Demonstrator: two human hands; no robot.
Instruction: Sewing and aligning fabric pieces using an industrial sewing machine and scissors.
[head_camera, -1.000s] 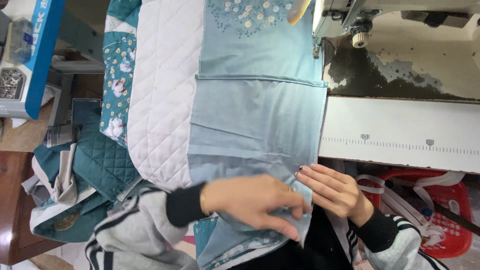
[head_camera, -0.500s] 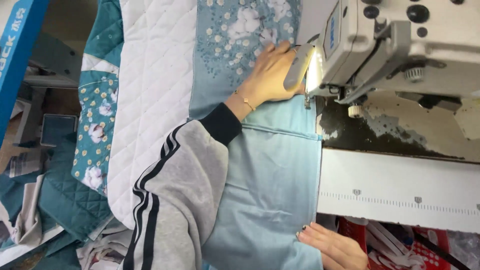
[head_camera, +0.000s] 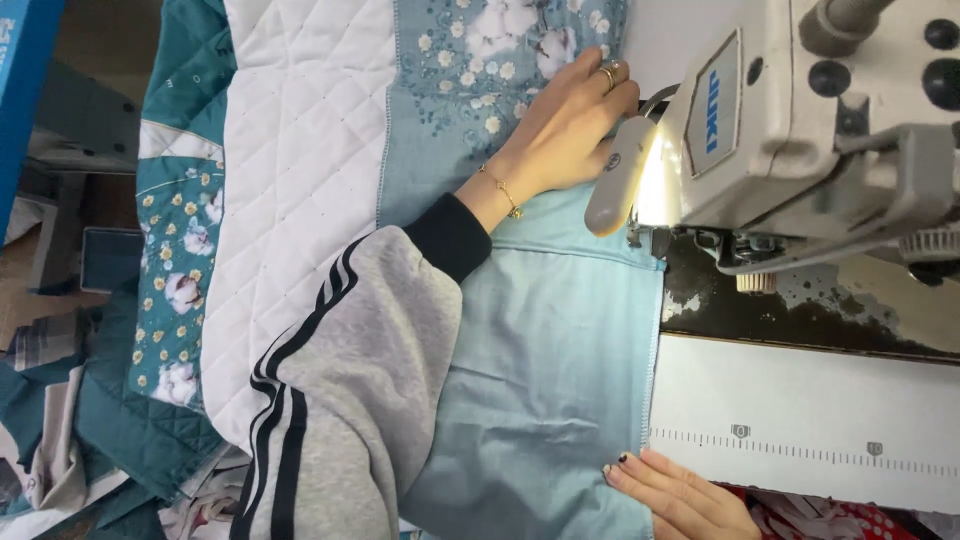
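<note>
Pale-blue smooth cotton panel (head_camera: 545, 380) could skew under the cream industrial sewing machine (head_camera: 800, 120): left hand (head_camera: 560, 130) flat, fingers together; right hand (head_camera: 680, 495) flat, pinning its edge.

The left hand (head_camera: 565, 130) lies flat on the floral quilted fabric (head_camera: 470, 90), its fingers (head_camera: 610, 85) reaching in just beside the sewing machine's (head_camera: 810, 120) lit head. The right hand (head_camera: 680, 495) presses its fingers (head_camera: 630, 470) on the plain light-blue fabric (head_camera: 550, 370) at the edge of the white worktop (head_camera: 800, 400), which carries a ruler strip (head_camera: 800, 450). A white quilted panel (head_camera: 300, 200) lies to the left.
</note>
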